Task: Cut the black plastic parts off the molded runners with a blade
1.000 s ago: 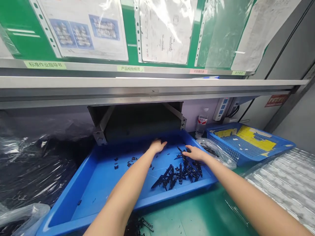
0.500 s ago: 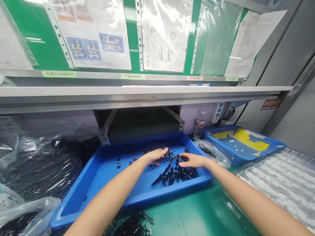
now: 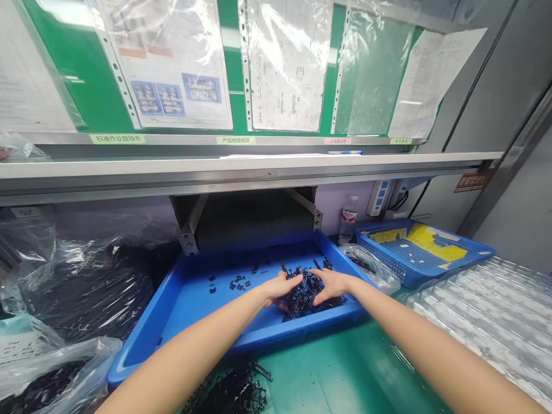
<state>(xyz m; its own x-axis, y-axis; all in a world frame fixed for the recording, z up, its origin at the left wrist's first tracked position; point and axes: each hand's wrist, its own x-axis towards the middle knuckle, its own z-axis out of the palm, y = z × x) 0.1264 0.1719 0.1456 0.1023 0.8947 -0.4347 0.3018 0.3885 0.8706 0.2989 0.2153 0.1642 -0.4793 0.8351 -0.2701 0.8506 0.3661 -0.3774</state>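
Observation:
Inside the blue tray, a heap of small black plastic parts lies toward the right front. My left hand is curved around the heap's left side, its thumb on top and its other fingers partly hidden among the parts. From the right, my right hand grips the same heap, with parts between thumb and fingers. The two hands face each other with the gathered parts between them. Several small loose black pieces are scattered on the tray floor left of my hands.
A conveyor belt ends behind the tray. Bagged black parts stand at left, and more black parts lie on the green mat in front. To the right are a bottle, a blue basket and clear ribbed trays.
My hands have moved slightly down and toward the tray's front, closing in on the heap. The spread parts are now gathered more tightly between them. The camera view has shifted a little.

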